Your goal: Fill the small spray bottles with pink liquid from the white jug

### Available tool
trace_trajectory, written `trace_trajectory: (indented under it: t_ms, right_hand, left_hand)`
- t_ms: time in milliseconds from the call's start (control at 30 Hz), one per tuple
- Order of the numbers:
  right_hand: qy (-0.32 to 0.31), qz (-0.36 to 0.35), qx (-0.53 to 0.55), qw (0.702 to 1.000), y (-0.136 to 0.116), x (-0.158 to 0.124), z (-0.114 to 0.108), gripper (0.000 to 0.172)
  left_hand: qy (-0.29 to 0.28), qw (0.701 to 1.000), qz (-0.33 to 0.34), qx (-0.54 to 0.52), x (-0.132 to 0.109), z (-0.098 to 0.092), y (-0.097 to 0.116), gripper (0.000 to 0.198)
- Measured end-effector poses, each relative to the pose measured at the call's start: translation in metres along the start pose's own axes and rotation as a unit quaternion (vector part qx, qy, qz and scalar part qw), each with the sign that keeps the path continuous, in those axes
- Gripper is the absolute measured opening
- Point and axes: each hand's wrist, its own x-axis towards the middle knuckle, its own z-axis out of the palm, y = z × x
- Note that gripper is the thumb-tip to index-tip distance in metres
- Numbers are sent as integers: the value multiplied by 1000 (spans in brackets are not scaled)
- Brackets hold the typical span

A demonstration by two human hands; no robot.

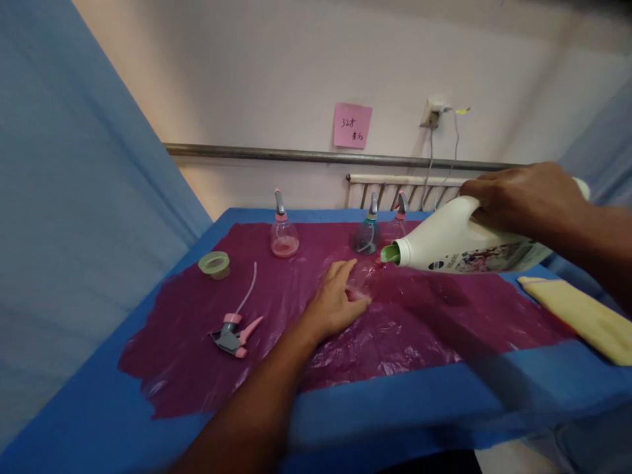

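My right hand (523, 194) is closed round the handle of a large cream jug (444, 240) with a printed label. The jug lies tipped on its side, its green-lined mouth (390, 254) pointing left over a clear spray bottle without its top (363, 280). My left hand (338, 299) wraps round that bottle, which stands on the purple plastic sheet; pinkish contents show low inside it. A grey and pink spray head (232, 337) with a white dip tube lies on the sheet to the left. Near it stands a translucent yellowish cap (214, 263).
At the back of the sheet stand spray bottles: one with pink liquid (285, 240), a teal-tinted one (366, 236) and another partly hidden one (397, 227). A folded yellow cloth (582, 316) lies at right. Blue curtains hang on both sides; a pipe (276, 153) runs along the wall.
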Motion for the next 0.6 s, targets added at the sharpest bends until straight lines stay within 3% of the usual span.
trace_trajectory:
  t_ms: [600]
  right_hand:
    - [21,34,39,998,-2,1,3,9]
  left_hand:
    - [2,1000,6,-6,0,0,0,84]
